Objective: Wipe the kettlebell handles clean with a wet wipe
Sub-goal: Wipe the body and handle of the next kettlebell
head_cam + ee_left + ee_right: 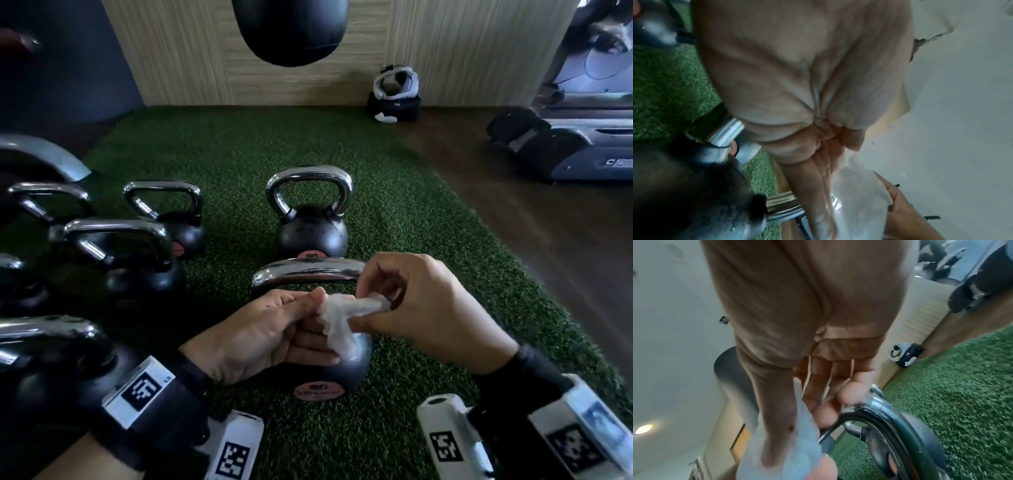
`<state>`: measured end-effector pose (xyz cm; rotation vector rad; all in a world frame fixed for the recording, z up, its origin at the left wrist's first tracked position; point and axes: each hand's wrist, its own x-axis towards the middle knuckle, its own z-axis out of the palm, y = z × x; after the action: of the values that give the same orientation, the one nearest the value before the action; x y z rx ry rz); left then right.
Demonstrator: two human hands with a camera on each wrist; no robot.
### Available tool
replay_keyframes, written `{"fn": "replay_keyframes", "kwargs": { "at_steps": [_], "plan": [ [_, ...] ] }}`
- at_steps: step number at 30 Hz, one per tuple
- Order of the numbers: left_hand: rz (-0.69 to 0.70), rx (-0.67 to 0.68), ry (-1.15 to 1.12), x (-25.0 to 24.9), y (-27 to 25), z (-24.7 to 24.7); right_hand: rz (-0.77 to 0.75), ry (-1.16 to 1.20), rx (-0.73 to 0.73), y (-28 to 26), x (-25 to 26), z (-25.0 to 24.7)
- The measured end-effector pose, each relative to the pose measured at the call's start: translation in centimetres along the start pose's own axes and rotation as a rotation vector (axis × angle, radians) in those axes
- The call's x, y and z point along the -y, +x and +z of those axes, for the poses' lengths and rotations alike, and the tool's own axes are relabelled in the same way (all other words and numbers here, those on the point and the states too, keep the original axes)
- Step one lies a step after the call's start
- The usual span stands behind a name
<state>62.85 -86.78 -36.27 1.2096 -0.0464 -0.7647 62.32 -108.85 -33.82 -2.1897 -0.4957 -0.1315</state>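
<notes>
Currently both hands pinch the limp crumpled white wet wipe [337, 317] — left hand [260, 335], right hand [421, 305] — just over the heavy black chrome-handled kettlebell [352, 366] at 6 o'clock; wipe tears easily, bunch it around the slick handle [308, 272].

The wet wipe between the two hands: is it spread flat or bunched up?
Bunched up. The wet wipe is a crumpled wad pinched between the left hand and the right hand.
</notes>
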Motion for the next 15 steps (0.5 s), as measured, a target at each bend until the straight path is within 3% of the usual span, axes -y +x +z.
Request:
{"fn": "replay_keyframes", "kwargs": {
  "at_steps": [3,6,8,11,13,15],
  "plan": [
    [0.050,-0.015,-0.036,0.1,0.3,0.4,-0.100,-0.074,-0.225,0.1,-0.5,1.5],
    [0.113,-0.058,-0.079,0.0,0.3,0.6,-0.097,-0.026,-0.294,0.2,-0.5,2.5],
    [0.171,-0.082,-0.075,-0.1,0.2,0.9,-0.041,0.074,-0.257,0.3,-0.1,2.3],
    [0.330,-0.134,-0.044,-0.6,-0.1,1.8,0.079,0.327,-0.046,0.4,-0.2,0.5],
    [0.474,-0.225,0.067,-1.0,-0.4,1.9,0.126,0.392,-0.003,0.5,-1.4,-0.7],
    [0.686,-0.444,0.463,-1.5,-0.7,1.4,0.190,0.356,-0.137,0.5,-3.7,-1.0]
  ]
}}
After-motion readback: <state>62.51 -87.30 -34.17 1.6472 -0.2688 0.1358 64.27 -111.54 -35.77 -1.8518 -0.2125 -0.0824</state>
